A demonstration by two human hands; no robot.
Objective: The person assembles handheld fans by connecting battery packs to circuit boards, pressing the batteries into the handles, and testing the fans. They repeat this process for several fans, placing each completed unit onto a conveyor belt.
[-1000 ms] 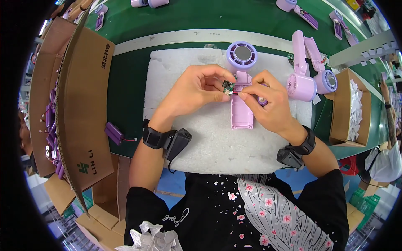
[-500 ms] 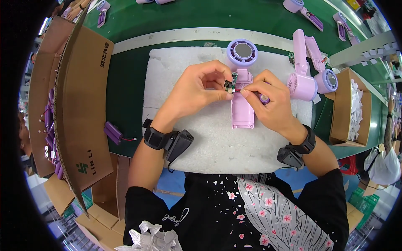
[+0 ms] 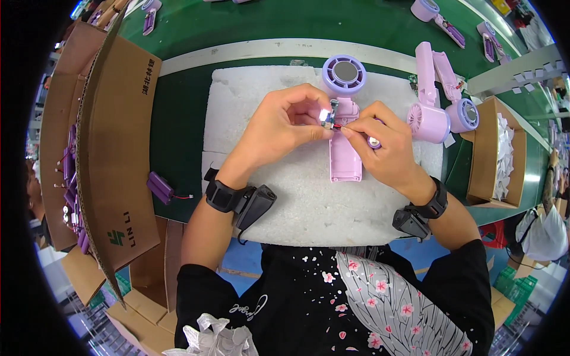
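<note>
My left hand (image 3: 279, 124) pinches a small circuit board (image 3: 327, 117) between thumb and fingertips. Bright light glints off the board. Close against it, my right hand (image 3: 387, 142) is closed, thumb and forefinger on a red and black wire lead (image 3: 338, 126) at the board's edge. The end of a purple battery (image 3: 373, 142) shows under my right fingers; most of it is hidden. Below both hands lies an open pink handle shell (image 3: 346, 165), joined to a round purple fan head (image 3: 344, 72). Whether the plug is fully seated cannot be made out.
A white foam sheet (image 3: 309, 210) lies under the work. At left stand a tall cardboard box (image 3: 122, 148) holding purple batteries and a loose battery pack (image 3: 160, 188). More pink fan parts (image 3: 428, 123) and a small box of white pieces (image 3: 480, 157) are at right.
The circuit board has tilted in my left fingers and now catches the light. The fan units on the green belt at the back have shifted right. Both hands stay nearly in place.
</note>
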